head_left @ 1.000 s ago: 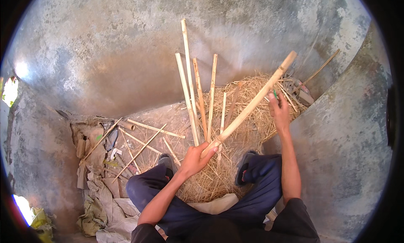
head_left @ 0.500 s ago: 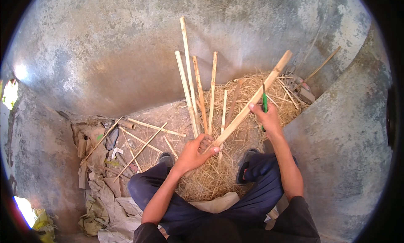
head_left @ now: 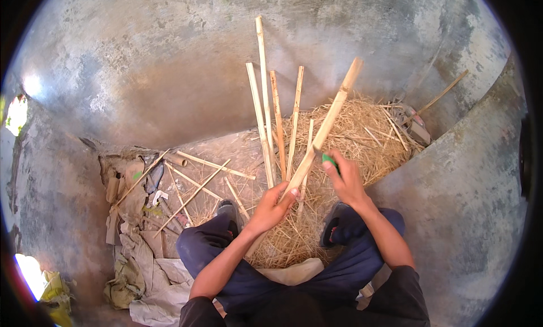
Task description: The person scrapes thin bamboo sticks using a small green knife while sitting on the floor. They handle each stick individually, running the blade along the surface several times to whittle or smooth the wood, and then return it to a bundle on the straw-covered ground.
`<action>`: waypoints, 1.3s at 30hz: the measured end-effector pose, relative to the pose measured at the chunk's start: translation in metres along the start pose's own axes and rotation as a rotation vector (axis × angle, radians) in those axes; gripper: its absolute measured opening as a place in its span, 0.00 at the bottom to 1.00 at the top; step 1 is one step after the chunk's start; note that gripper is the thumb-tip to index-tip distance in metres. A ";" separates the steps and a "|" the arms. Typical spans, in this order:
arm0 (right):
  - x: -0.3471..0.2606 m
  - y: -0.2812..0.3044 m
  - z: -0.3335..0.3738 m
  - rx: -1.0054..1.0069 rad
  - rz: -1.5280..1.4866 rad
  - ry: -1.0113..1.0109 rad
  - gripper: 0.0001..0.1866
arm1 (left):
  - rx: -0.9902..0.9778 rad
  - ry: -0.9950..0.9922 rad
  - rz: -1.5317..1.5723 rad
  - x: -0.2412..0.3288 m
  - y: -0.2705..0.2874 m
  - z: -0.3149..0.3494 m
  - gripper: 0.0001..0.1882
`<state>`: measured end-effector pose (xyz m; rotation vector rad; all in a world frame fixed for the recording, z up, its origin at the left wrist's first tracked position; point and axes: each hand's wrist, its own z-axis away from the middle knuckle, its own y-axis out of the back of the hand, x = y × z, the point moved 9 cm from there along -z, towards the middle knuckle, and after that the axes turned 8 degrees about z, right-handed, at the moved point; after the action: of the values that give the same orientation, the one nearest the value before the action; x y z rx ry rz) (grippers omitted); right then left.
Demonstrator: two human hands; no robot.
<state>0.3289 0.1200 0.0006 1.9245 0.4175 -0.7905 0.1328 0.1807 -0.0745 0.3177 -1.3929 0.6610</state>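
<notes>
My left hand [head_left: 270, 211] is closed around a long, pale bamboo strip [head_left: 334, 112], which slants up to the right from between my knees. In my closed right hand [head_left: 347, 179] is a knife [head_left: 330, 159] with a green handle. Its short dark blade meets the strip's right edge, a little above my left hand. Behind the strip, several other bamboo strips [head_left: 263, 100] lean against the wall. Loose straw-coloured shavings [head_left: 291, 245] lie between my feet, below the held strip. My fingers hide part of the knife handle.
A rough grey wall [head_left: 169, 84] closes off the back, and another wall [head_left: 452, 202] rises at the right. A heap of shavings [head_left: 367, 123] sits at the back right. Thin sticks [head_left: 198, 191] and crumpled cloth sacks [head_left: 153, 276] lie at the left.
The strip's upper end has swung left, so it stands steeper. My right hand has left the strip's side and moved left and down, bringing the knife blade against its edge.
</notes>
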 end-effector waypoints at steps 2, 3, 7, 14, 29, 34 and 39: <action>-0.016 -0.009 0.007 -0.048 0.206 0.149 0.17 | 0.031 -0.043 -0.007 0.004 0.002 -0.001 0.16; -0.022 -0.012 0.011 -0.039 0.227 0.201 0.16 | 0.040 -0.039 0.002 0.003 0.003 -0.002 0.16; -0.033 -0.025 0.018 -0.043 0.320 0.326 0.15 | 0.070 -0.032 0.039 0.000 0.004 -0.004 0.15; -0.036 -0.029 0.022 -0.057 0.323 0.318 0.15 | 0.180 -0.121 -0.155 0.016 0.007 0.001 0.17; -0.013 -0.014 0.010 0.078 0.344 0.282 0.18 | 0.171 -0.041 -0.163 0.010 0.010 -0.001 0.20; 0.121 0.108 -0.041 0.246 0.610 -0.319 0.23 | -0.012 -0.056 -0.268 0.006 -0.009 0.022 0.21; 0.140 0.126 -0.021 0.402 0.415 -0.319 0.28 | -0.020 -0.004 -0.173 -0.006 -0.021 0.028 0.18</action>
<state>0.5126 0.0739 -0.0044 2.0990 -0.3533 -0.9263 0.1228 0.1467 -0.0720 0.4189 -1.3578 0.5044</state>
